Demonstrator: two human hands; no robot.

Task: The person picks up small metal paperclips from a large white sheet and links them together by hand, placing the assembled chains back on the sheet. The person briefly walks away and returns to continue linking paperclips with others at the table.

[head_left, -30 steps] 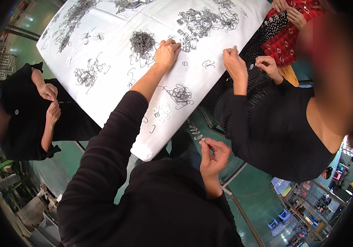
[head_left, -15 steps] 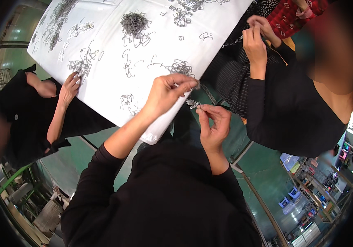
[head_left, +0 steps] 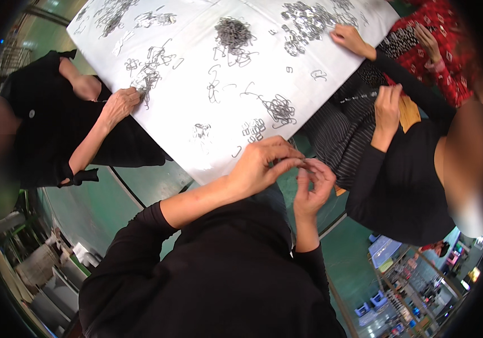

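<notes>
Just past the near edge of the white-covered table (head_left: pixel 188 101), my two hands meet fingertip to fingertip. My left hand (head_left: pixel 264 166) is closed in a pinch, and whatever sits in it is too small to name. Facing it, my right hand (head_left: pixel 313 186) is pinched too, its fingertips against the left ones; its hold is hidden. On the table beyond them lie a pile of bent wire hooks (head_left: pixel 279 110) and a small cluster of metal buckles (head_left: pixel 254 129). One loose wire hook (head_left: pixel 236 151) rests near my left hand.
A dense heap of wire pieces (head_left: pixel 233 32) and a wide spread of buckles (head_left: pixel 303 28) lie farther back. At left, a person's hand (head_left: pixel 122 105) touches more wire hooks (head_left: pixel 150 73). At right, another person's hand (head_left: pixel 349 39) reaches over the table.
My left fingertips have come against my right ones. The view has shifted, so the table sits farther right. The right-hand person has stretched one arm to the buckles.
</notes>
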